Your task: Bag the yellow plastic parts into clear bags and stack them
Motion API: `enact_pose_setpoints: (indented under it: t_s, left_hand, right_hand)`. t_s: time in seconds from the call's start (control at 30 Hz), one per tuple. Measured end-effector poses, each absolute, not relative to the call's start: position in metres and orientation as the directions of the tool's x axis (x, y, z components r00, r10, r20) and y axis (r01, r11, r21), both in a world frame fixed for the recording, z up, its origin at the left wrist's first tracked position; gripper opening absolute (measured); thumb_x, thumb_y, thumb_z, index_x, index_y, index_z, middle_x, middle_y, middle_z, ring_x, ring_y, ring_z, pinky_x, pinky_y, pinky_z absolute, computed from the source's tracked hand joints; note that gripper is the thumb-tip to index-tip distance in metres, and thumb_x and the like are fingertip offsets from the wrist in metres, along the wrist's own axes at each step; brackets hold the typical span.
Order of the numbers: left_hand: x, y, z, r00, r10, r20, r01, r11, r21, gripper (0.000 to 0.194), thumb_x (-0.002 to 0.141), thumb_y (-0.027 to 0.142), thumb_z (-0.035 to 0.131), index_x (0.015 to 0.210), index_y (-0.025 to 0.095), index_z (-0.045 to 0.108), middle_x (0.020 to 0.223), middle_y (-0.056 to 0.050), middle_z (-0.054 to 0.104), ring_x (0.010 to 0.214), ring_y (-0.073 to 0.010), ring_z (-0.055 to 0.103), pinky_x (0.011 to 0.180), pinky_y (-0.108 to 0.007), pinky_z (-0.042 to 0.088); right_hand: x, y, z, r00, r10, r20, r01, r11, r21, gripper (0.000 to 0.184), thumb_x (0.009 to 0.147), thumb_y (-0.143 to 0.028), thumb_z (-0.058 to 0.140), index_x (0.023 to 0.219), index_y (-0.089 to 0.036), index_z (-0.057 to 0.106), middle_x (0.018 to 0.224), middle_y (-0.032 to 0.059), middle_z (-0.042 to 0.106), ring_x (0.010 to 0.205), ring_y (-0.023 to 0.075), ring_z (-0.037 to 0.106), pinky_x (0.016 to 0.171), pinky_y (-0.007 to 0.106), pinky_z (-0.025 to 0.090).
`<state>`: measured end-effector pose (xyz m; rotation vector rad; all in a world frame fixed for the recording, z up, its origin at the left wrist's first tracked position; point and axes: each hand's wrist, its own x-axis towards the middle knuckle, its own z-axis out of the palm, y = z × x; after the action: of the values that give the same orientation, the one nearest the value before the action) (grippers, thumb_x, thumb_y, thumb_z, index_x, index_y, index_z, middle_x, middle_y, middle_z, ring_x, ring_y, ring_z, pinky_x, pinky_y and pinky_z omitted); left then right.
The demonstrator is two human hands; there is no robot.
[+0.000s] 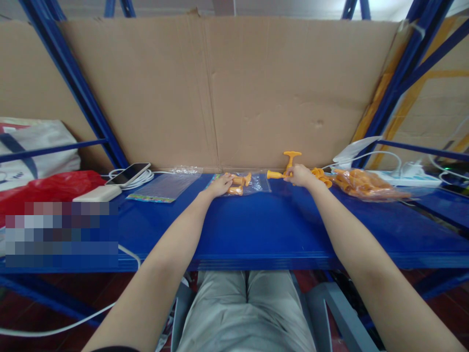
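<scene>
On the blue shelf, my left hand (221, 185) is closed over the near-left side of a clear plastic bag (261, 183). Orange plastic pieces (236, 190), several of them short and tube-like, lie at its fingertips; whether each is inside the bag or on top I cannot tell. Farther right, my right hand (299, 175) pinches the stem of an orange T-shaped plastic piece (292, 155), whose crossbar points up and away. Touching or just left of those fingers is another orange piece with a flared end (274, 174). Loose orange tubular pieces (322, 177) sit partly behind my right wrist.
A filled bag of orange pieces (368, 185) lies at right, before a white power strip (414, 178). At left are flat clear bags (166, 188), a phone (129, 173) on a coiled white cable, a white box (98, 194) and a red bag (54, 190). Cardboard (256, 93) stands behind.
</scene>
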<state>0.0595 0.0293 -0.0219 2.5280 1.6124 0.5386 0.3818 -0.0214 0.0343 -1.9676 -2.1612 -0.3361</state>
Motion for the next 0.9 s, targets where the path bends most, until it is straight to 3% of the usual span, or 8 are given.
enact_pose_setpoints:
  t_s: [0.13, 0.53, 0.67, 0.9]
  left_hand:
    - [0.059, 0.031, -0.023, 0.392, 0.886, 0.249, 0.853, -0.451, 0.261, 0.052, 0.092, 0.032, 0.033, 0.139, 0.02, 0.053, 0.15, -0.004, 0.045, 0.143, -0.0198, 0.033, 0.119, -0.034, 0.022]
    - [0.06, 0.03, -0.024, 0.351, 0.892, 0.285, 0.855, -0.429, 0.291, 0.05, 0.092, 0.032, 0.036, 0.138, 0.02, 0.053, 0.152, -0.005, 0.041, 0.144, -0.0192, 0.03, 0.12, -0.035, 0.019]
    - [0.062, 0.03, -0.023, 0.199, 0.915, 0.351, 0.811, -0.355, 0.464, 0.052, 0.092, 0.029, 0.038, 0.142, 0.018, 0.047, 0.154, -0.008, 0.038, 0.145, -0.0196, 0.028, 0.119, -0.038, 0.021]
    - [0.067, 0.032, -0.028, 0.045, 0.933, 0.358, 0.568, -0.319, 0.759, 0.049, 0.093, 0.027, 0.042, 0.141, 0.017, 0.045, 0.147, -0.01, 0.048, 0.137, -0.0172, 0.044, 0.112, -0.033, 0.034]
  right_hand:
    - [0.378, -0.018, 0.033, -0.179, 0.915, 0.362, 0.983, 0.185, 0.019, 0.021, 0.083, -0.029, 0.065, 0.098, -0.019, 0.075, 0.091, 0.0101, 0.07, 0.089, 0.0224, 0.064, 0.076, 0.03, 0.047]
    - [0.345, -0.027, 0.031, -0.409, 0.853, 0.324, 0.897, 0.44, -0.027, 0.016, 0.079, -0.027, 0.069, 0.09, -0.017, 0.077, 0.082, 0.0061, 0.069, 0.074, 0.0158, 0.06, 0.068, 0.024, 0.041]
    - [0.337, -0.028, 0.028, -0.385, 0.858, 0.341, 0.9, 0.431, -0.069, 0.017, 0.079, -0.027, 0.069, 0.09, -0.017, 0.077, 0.079, 0.0054, 0.069, 0.074, 0.0161, 0.059, 0.068, 0.024, 0.04]
    - [0.327, -0.025, 0.018, -0.371, 0.835, 0.406, 0.852, 0.48, -0.209, 0.015, 0.074, -0.024, 0.068, 0.084, -0.018, 0.077, 0.073, 0.0023, 0.067, 0.065, 0.0123, 0.054, 0.061, 0.022, 0.036]
